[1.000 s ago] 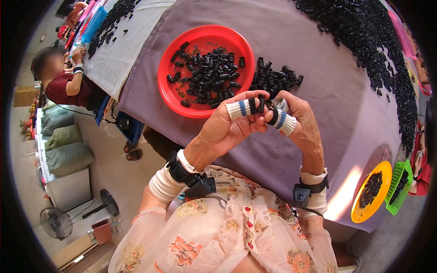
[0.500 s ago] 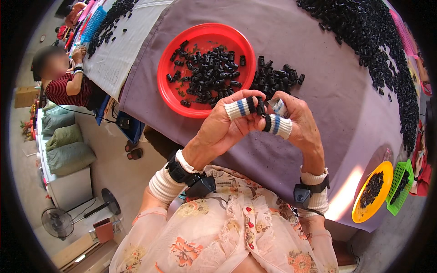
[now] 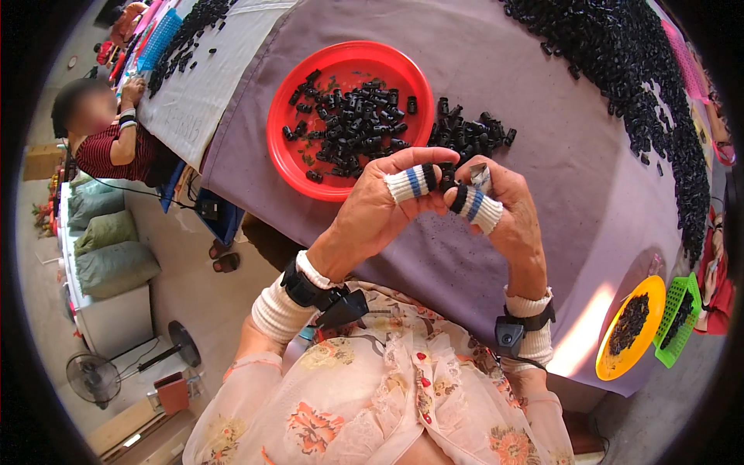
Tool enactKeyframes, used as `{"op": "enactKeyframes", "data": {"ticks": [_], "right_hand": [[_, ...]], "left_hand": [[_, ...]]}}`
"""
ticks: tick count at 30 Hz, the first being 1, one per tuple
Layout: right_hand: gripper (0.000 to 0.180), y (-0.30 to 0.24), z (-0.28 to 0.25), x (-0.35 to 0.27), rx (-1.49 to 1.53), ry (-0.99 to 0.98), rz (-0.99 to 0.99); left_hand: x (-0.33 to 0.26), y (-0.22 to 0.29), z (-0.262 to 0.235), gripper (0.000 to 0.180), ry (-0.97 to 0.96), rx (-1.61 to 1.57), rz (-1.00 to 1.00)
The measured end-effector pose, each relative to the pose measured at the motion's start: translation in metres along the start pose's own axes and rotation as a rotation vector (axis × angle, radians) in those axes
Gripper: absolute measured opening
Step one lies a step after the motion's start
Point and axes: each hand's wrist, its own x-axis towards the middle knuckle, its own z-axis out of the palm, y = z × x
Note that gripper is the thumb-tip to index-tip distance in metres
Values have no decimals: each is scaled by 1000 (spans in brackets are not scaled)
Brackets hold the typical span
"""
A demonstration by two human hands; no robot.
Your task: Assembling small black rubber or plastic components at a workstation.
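My left hand pinches a small black cylindrical plastic piece between thumb and index finger. From the other side my right hand closes on the same piece, its thumb pressed near the left fingertips. A silvery strip shows at the right index finger; whether it is a wrap or a tool I cannot make out. White knitted sleeves with blue and black stripes cover both thumbs. Just beyond my hands lie a loose pile of like black pieces and a red round tray holding more of them.
A large heap of black pieces spreads across the far right of the cloth-covered table. At the right edge sit a yellow plate and a green basket. A co-worker sits far left; a fan stands lower left.
My right thumb has tilted and come closer to the left fingertips, so less of the black piece shows. Both hands remain in nearly the same place.
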Motion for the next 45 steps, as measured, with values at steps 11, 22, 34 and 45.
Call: {"op": "enactKeyframes", "data": {"ticks": [11,22,34,45], "right_hand": [[27,6,2,-2,143,33,80],[32,7,-4,-3,-10,-57,-13],[32,-2,0,0,-53,-72,62],[36,2,-4,5,-126,-128,32]], "left_hand": [[3,-2,0,31,-36,-17,-59],[2,-7,-8,27,-11,-102,-64],[0,-3,-3,30,24,-51,-88],[0,-4,0,32,42,-103,-84]]}}
